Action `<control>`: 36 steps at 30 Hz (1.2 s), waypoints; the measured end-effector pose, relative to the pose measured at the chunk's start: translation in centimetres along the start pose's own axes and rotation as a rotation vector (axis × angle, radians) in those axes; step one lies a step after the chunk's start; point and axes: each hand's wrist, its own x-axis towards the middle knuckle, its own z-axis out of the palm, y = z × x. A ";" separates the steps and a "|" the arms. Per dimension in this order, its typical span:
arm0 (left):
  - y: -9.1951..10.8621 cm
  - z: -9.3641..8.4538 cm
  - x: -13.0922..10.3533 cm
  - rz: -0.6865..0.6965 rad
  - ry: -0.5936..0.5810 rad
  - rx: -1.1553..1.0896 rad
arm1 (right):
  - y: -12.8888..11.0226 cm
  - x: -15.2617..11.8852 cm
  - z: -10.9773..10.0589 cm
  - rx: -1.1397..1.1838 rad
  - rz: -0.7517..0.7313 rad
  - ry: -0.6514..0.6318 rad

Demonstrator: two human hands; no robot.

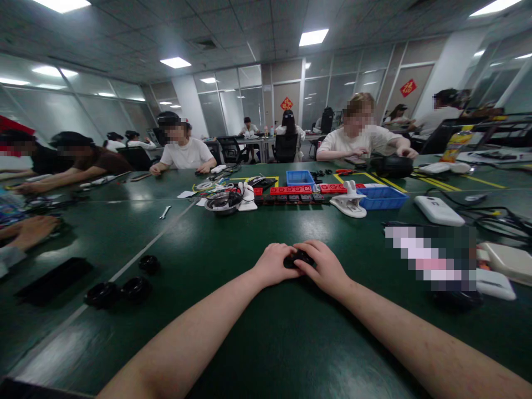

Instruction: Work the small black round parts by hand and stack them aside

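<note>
Both of my arms reach forward over the dark green table (249, 332). My left hand (275, 262) and my right hand (323, 266) meet around a small, glossy black round part (300, 257) at the middle of the table. The fingers of both hands curl against its sides, and they cover much of it, so its exact kind is hidden. To the left stand several black ring-shaped parts, among them a small one (148, 264), a middle one (136, 288) and a larger one (102, 295).
Ahead lie a metal bowl (223, 204), red sockets strip (291, 190), white clamp (349, 203) and blue bins (382, 198). A wrench (165, 212) and a black tray (54, 280) are leftward. White boxes (439, 210) and cables are rightward. Co-workers sit around the table.
</note>
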 end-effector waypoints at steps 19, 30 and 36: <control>-0.6 -0.1 -0.2 -0.129 0.022 0.060 | 2.0 0.5 -0.8 0.018 0.089 0.094; -0.7 0.3 -0.1 -0.274 0.018 0.134 | 4.9 0.2 0.8 -0.061 0.289 -0.003; -0.7 0.7 -0.1 -0.299 -0.052 0.160 | 2.8 0.6 -0.4 -0.133 0.184 0.041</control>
